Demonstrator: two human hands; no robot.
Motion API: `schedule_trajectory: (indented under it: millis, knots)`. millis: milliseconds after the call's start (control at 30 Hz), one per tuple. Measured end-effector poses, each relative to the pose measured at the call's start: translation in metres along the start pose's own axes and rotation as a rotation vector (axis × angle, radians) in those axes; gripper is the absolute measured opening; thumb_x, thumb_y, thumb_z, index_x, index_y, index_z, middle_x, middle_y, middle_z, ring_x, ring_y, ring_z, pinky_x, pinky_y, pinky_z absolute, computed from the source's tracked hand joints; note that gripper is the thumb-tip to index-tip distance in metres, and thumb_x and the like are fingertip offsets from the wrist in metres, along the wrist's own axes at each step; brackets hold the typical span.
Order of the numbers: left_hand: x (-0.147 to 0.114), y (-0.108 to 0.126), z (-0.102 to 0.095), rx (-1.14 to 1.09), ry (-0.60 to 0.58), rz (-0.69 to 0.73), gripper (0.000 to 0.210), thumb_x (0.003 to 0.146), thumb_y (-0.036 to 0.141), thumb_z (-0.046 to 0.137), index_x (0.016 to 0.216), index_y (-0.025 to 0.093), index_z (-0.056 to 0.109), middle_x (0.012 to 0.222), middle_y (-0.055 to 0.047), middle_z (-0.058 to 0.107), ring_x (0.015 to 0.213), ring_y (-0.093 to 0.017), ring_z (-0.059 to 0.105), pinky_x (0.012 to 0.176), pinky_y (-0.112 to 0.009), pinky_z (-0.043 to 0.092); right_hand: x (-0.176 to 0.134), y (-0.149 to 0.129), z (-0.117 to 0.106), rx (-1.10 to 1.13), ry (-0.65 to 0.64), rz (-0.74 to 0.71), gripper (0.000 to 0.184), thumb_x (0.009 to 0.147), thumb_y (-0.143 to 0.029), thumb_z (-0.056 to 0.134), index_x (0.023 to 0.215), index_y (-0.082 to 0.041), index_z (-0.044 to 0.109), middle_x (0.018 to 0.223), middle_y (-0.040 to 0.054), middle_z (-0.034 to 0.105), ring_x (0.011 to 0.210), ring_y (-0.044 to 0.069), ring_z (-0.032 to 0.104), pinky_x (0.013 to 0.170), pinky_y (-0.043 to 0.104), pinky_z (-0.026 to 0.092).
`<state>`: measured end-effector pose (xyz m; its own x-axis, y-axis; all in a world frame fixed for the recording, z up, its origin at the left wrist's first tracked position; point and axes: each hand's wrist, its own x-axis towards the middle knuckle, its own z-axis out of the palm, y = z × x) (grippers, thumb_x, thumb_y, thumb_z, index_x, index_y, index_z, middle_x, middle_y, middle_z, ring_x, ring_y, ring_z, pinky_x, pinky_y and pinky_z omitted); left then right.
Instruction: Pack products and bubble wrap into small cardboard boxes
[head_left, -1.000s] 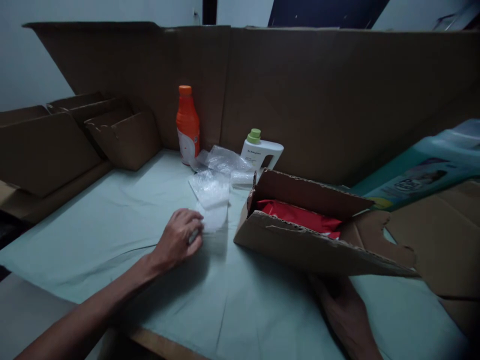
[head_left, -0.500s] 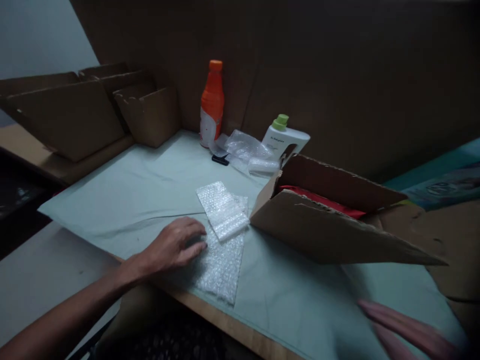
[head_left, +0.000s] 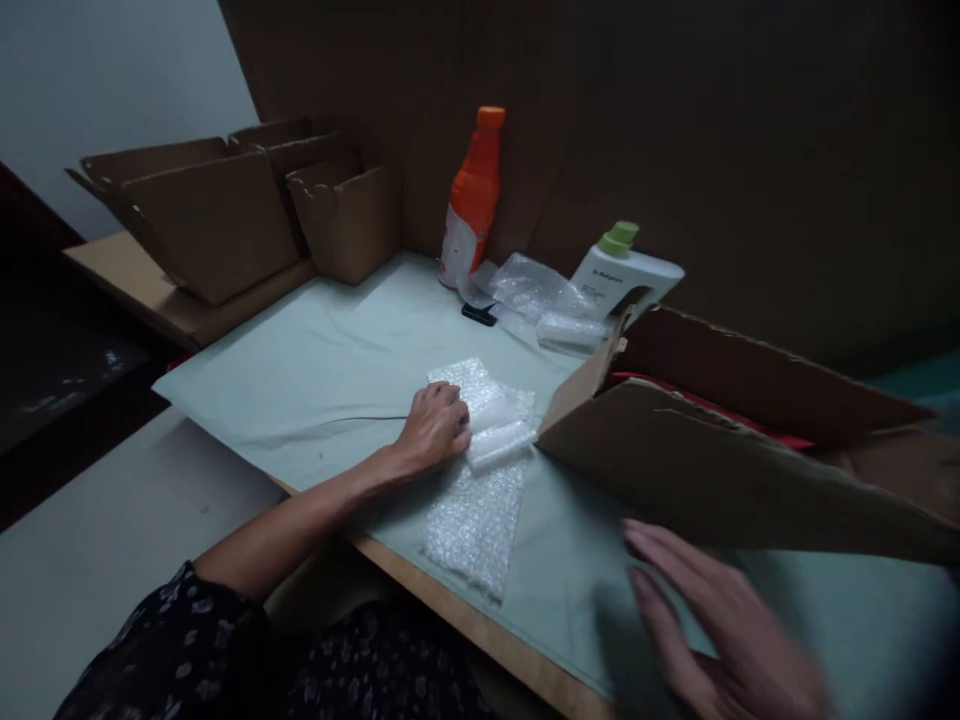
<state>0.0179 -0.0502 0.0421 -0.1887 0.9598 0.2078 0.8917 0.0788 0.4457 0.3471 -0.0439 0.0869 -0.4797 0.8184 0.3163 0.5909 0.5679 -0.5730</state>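
Left grip (head_left: 431, 430) is mid-frame, fingers curled over the left side of the folded bubble wrap (head_left: 501, 445); can't tell if it's pinching or just resting. Right grip (head_left: 724, 620), lower right, is motion-blurred: thumb and fingers apart, nothing visible in it, near the carton (head_left: 720, 475).

Handling, my read: get fingertips under the wrap's edge, press lightly so cells don't pop. Folded piece lies over a flat bubble sheet (head_left: 480, 530) – the two may cling, so separate them with care. Its rolled end is right by the carton's corner; contact unclear, snag risk.

Materials: wrap is clear, pebbled, likely limp. Carton is brown corrugated, ragged rim, red item (head_left: 750, 424) inside mostly hidden. Desk (head_left: 457, 610) has a wooden edge under a creased pale green cloth (head_left: 352, 370). Upper centre: tapered orange bottle (head_left: 474, 195); right of it, white bottle (head_left: 626, 275) with green cap and cut-out handle, crumpled clear plastic (head_left: 536, 285) between.
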Motion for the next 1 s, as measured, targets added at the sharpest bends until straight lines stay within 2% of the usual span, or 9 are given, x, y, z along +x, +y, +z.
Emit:
schedule_trajectory:
  millis: [100,167,267,333,433,500,733,867,1000]
  knots:
    - [-0.01,0.011,-0.008,-0.06,0.131,0.073,0.008,0.083,0.014,0.062,0.088,0.019,0.065,0.134,-0.016,0.062,0.131,-0.034,0.052,0.107,-0.057,0.044,0.011,0.002,0.023,0.065,-0.031,-0.103,0.021,0.093,-0.034,0.061,0.107,-0.028,0.075,0.111,0.0067,0.077,0.097,0.025,0.075,0.09,0.041,0.061]
    - [-0.028,0.021,-0.017,-0.15,0.187,0.24,0.011,0.086,0.012,0.057,0.092,0.02,0.063,0.136,-0.016,0.062,0.127,-0.031,0.056,0.105,-0.053,0.047,0.018,0.003,0.03,0.121,-0.043,-0.053,0.022,0.093,-0.034,0.061,0.109,-0.026,0.075,0.111,0.0062,0.077,0.089,0.022,0.076,0.083,0.035,0.063]
    - [-0.063,0.035,-0.029,-0.288,0.038,0.555,0.021,0.083,0.005,0.053,0.097,0.02,0.059,0.133,-0.014,0.066,0.121,-0.027,0.061,0.103,-0.048,0.05,0.026,0.003,0.029,0.179,-0.089,0.037,0.025,0.094,-0.037,0.06,0.11,-0.024,0.074,0.109,0.0069,0.077,0.091,0.02,0.076,0.078,0.029,0.063]
    - [-0.087,0.039,-0.032,-0.364,-0.113,0.637,0.026,0.078,0.002,0.053,0.097,0.02,0.057,0.128,-0.013,0.069,0.118,-0.026,0.063,0.104,-0.048,0.05,0.031,0.003,0.028,0.191,-0.161,0.047,0.026,0.094,-0.038,0.058,0.108,-0.023,0.074,0.11,0.0078,0.077,0.096,0.021,0.075,0.078,0.028,0.063]
    - [-0.113,0.037,-0.034,-0.447,-0.24,0.581,0.033,0.073,0.0,0.053,0.098,0.02,0.055,0.122,-0.011,0.071,0.117,-0.025,0.064,0.105,-0.047,0.05,0.038,0.003,0.035,0.181,-0.27,-0.015,0.026,0.096,-0.035,0.055,0.108,-0.022,0.073,0.113,0.0088,0.076,0.102,0.022,0.074,0.084,0.032,0.063]
    - [-0.123,0.03,-0.037,-0.484,-0.231,0.533,0.035,0.073,0.0,0.052,0.1,0.021,0.055,0.122,-0.01,0.071,0.119,-0.025,0.063,0.106,-0.047,0.05,0.044,0.001,0.045,0.14,-0.31,-0.083,0.025,0.097,-0.03,0.052,0.111,-0.022,0.072,0.118,0.0094,0.074,0.108,0.023,0.072,0.094,0.038,0.06]
    - [-0.13,-0.004,-0.057,-0.504,0.116,0.096,0.019,0.09,0.007,0.048,0.096,0.025,0.052,0.113,-0.007,0.074,0.112,-0.022,0.068,0.09,-0.039,0.058,0.091,-0.039,0.087,-0.329,-0.432,-0.305,0.041,0.095,-0.003,0.038,0.123,-0.012,0.065,0.144,0.02,0.058,0.13,0.03,0.058,0.103,0.046,0.054]
    - [-0.136,-0.013,-0.059,-0.452,-0.021,0.221,0.023,0.081,0.007,0.05,0.094,0.023,0.059,0.109,-0.008,0.074,0.119,-0.025,0.065,0.097,-0.044,0.056,0.134,-0.06,0.111,-0.616,-0.447,-0.259,0.053,0.094,0.003,0.028,0.142,0.002,0.049,0.156,0.0297,0.041,0.144,0.035,0.042,0.11,0.046,0.045]
    - [-0.142,-0.018,-0.052,-0.385,-0.087,0.217,0.019,0.074,0.006,0.05,0.084,0.022,0.055,0.123,-0.012,0.071,0.12,-0.027,0.064,0.098,-0.047,0.056,0.166,-0.065,0.126,-0.72,-0.494,-0.204,0.047,0.096,-0.002,0.032,0.138,0.002,0.052,0.132,0.0315,0.061,0.12,0.037,0.06,0.096,0.047,0.047]
